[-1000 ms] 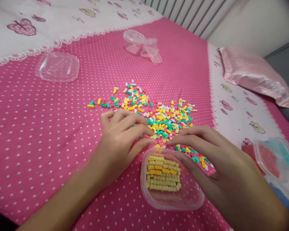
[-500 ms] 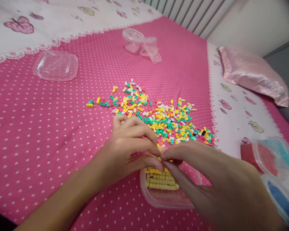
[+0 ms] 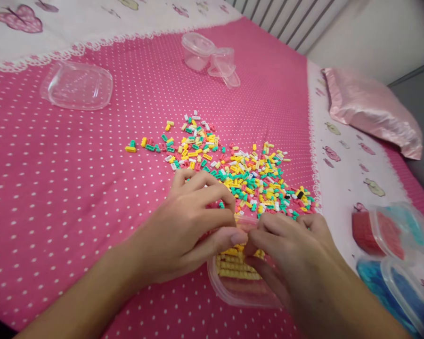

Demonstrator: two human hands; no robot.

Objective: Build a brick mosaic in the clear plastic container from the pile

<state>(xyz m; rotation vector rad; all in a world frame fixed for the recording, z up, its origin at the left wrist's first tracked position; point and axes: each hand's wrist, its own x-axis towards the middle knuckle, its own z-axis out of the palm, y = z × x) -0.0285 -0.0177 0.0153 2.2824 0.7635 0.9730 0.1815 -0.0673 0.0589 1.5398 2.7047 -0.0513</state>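
Observation:
Both hands meet over a clear plastic tub [image 3: 223, 293] near the front of the bed. Inside it sits a block of joined toy bricks [image 3: 237, 269], pale yellow in the near rows and deeper yellow behind. My left hand [image 3: 194, 221] bends over the tub's left side, thumb and fingertips closed together at the deeper yellow rows. From the right, my right hand [image 3: 286, 254] curls in, its thumb and index finger pinched against the left thumb tip. Whatever lies between the fingertips is hidden. Just beyond the hands spreads a pile of small loose bricks [image 3: 245, 179] in several colours.
A clear lid [image 3: 78, 87] lies at the back left on the pink dotted bedspread [image 3: 56, 188]. Small clear tubs [image 3: 198, 52] stand at the back. To the right are a red-filled tub [image 3: 365, 233], a blue-filled tub [image 3: 372, 278] and a pink pillow [image 3: 374, 108].
My right hand has turned and lowered toward the tub, its fingers curling in more. The left thumb has shifted slightly right. More of the blue-filled tub shows now.

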